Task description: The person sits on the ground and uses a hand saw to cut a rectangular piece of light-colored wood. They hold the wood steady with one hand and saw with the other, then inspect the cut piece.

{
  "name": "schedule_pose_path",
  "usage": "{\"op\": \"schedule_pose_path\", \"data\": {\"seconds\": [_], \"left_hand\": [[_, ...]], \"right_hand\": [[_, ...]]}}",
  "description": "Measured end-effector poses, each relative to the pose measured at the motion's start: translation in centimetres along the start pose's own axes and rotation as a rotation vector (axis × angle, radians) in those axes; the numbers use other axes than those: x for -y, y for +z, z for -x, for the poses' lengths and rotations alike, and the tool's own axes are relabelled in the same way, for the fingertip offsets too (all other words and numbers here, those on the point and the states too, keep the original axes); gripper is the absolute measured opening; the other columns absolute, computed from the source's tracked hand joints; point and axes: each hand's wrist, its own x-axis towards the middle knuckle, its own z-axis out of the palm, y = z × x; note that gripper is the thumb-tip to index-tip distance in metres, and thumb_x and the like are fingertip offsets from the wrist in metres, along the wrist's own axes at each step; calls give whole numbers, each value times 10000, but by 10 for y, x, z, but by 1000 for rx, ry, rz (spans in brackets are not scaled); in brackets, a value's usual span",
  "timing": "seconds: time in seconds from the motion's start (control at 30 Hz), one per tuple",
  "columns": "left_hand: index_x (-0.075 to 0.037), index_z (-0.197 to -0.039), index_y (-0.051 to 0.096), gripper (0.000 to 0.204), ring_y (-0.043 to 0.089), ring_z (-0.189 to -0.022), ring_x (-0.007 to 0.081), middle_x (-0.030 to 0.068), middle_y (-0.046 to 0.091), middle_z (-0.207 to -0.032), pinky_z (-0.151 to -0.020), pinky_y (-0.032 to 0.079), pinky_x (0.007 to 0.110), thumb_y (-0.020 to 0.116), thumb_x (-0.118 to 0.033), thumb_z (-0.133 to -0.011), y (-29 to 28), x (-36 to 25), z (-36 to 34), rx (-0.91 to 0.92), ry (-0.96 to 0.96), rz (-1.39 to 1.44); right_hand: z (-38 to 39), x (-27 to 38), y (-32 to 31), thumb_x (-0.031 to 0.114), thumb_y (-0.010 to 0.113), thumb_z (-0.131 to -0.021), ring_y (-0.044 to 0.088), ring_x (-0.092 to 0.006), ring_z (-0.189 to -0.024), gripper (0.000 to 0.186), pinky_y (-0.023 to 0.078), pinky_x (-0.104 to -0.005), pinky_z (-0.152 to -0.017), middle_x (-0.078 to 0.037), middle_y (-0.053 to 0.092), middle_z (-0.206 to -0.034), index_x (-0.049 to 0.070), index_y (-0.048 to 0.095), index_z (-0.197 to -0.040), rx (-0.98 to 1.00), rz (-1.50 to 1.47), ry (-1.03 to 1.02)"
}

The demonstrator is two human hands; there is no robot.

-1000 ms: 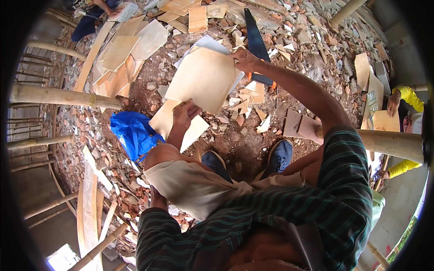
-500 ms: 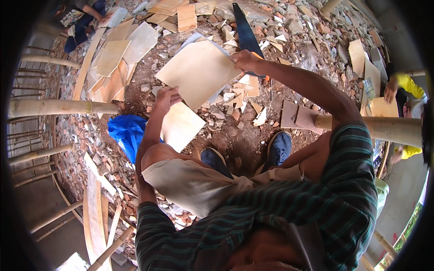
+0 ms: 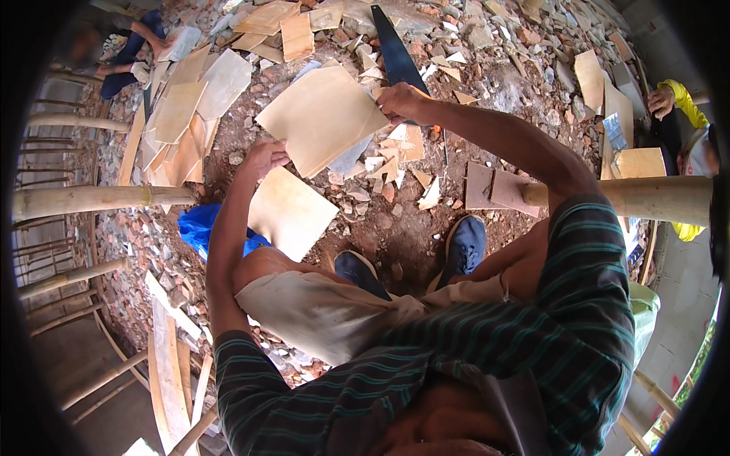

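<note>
Between my hands a square sheet of pale plywood (image 3: 323, 114) lies askew over a grey piece (image 3: 350, 158). My left hand (image 3: 268, 158) has its fingers closed on the sheet's lower left edge. My right hand (image 3: 395, 105) grips its right corner, beside a hand saw (image 3: 391, 47) with a dark blade, whose handle is mostly hidden behind that hand and forearm. A second pale sheet (image 3: 293, 213) lies below my left hand, partly over a blue bag (image 3: 199, 228).
Plywood offcuts (image 3: 179, 110) and brick rubble (image 3: 502, 61) cover the ground. Bamboo poles jut in at left (image 3: 99, 201) and right (image 3: 623, 197). Brown boards (image 3: 483, 182) lie near my right foot (image 3: 464, 251). A yellow-sleeved co-worker (image 3: 688, 106) is at right, another person (image 3: 137, 53) at upper left.
The plywood sheet has shifted left and turned, with both hands moving along with it. My left hand has moved up and left. The yellow-sleeved person's hand at right has risen.
</note>
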Motion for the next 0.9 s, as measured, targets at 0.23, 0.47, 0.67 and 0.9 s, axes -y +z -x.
{"op": "schedule_pose_path", "data": {"seconds": [0.23,0.47,0.67,0.9], "left_hand": [[-39,-934,563,135,644,-778,204,80,619,-882,-805,592,383,661,-129,-909,-6,-22,-9,6,-86,-58],[-44,-970,534,151,651,-881,234,99,625,-956,-837,577,392,644,-137,-922,-12,-51,-20,4,-111,-184],[-33,-1042,561,169,646,-908,211,88,645,-997,-850,547,383,616,-151,-935,-7,-72,-34,47,-90,-263],[-36,-1128,561,240,629,-944,230,89,638,-1019,-884,512,422,614,-136,-916,-6,-87,-59,1,-165,-382]], "right_hand": [[-5,-17,15,123,755,-696,682,-163,-832,167,499,-306,-627,41,691,-780,206,712,-834,143,632,-203],[5,51,-3,70,668,-825,695,-196,-619,63,546,-283,-494,-82,698,-734,15,690,-802,-141,-777,795],[9,82,-8,92,649,-852,686,-220,-601,141,600,-340,-536,-132,680,-769,-31,613,-914,-156,-696,767],[11,77,5,99,642,-860,702,-237,-592,163,616,-346,-534,-160,690,-758,-54,610,-906,-140,-799,777]]}}
